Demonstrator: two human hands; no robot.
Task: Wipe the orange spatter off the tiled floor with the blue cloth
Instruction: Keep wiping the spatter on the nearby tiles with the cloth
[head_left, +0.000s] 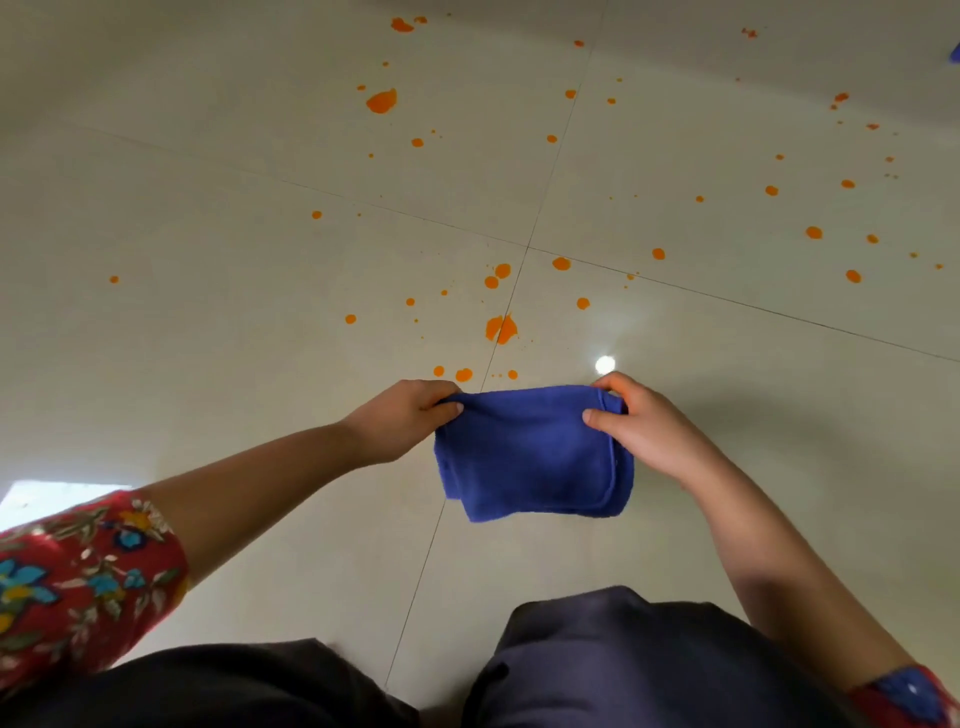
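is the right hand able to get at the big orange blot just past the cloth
Probably yes: the big orange blot lies on open floor just beyond the blue cloth, nothing between, though the right hand and left hand both pinch the cloth.

An indoor room, likely a home: a tiled floor (208, 322) of large glossy cream tiles with thin grout lines (528, 247) mirrors a round lamp glare (604, 365) (a bright daylight patch (47, 500) at eight o'clock).

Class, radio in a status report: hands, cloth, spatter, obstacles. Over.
Left hand, right hand each pinch a top corner of blue cloth. Cloth folded, hanging free. Orange spatter unwiped ahead. No obstacle seen.
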